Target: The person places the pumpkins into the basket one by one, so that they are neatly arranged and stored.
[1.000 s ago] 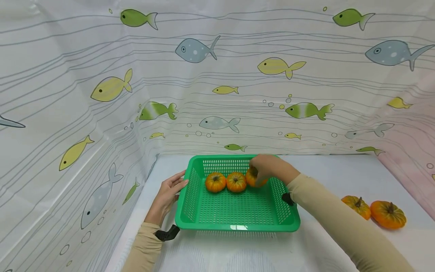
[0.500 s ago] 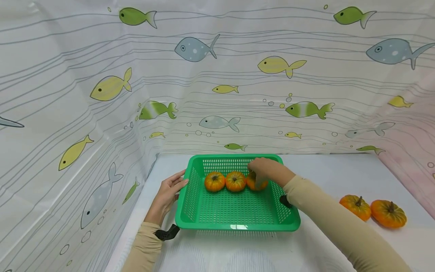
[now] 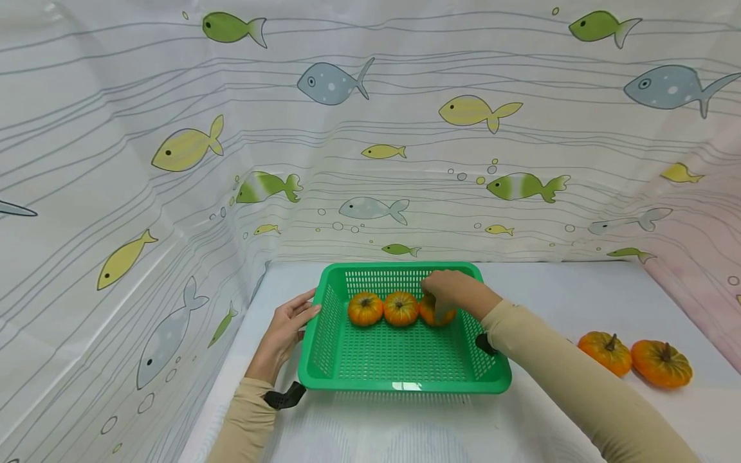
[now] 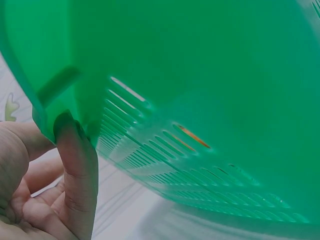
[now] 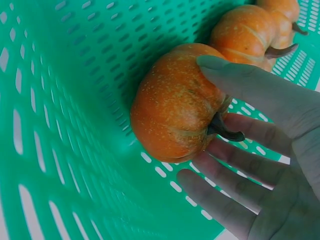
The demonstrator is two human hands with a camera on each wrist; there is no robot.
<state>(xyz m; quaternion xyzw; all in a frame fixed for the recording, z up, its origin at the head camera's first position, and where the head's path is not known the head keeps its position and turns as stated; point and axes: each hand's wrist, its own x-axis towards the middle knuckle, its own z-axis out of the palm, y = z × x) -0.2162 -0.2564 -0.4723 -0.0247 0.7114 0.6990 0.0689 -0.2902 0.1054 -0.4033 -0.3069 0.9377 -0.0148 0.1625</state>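
Note:
A green plastic basket (image 3: 405,386) stands on the table with three small orange pumpkins in a row along its back side. The left pumpkin (image 3: 365,309) and the middle pumpkin (image 3: 401,309) touch or nearly touch. My right hand (image 3: 457,290) reaches in from the right and holds the third pumpkin (image 5: 175,107) between thumb and fingers; its dark stem points toward the palm in the right wrist view. My left hand (image 3: 285,326) grips the basket's left rim, thumb and fingers pinching the edge in the left wrist view (image 4: 65,165).
Two more pumpkins lie on the table right of the basket, the nearer one (image 3: 605,352) beside my right sleeve and the other (image 3: 662,364) farther right. A fish-patterned curtain (image 3: 370,128) rises behind the table and along its sides.
My right hand has lowered slightly with the third pumpkin, which now sits level with the other two. Over the last half second almost nothing moves. The left hand stays on the rim.

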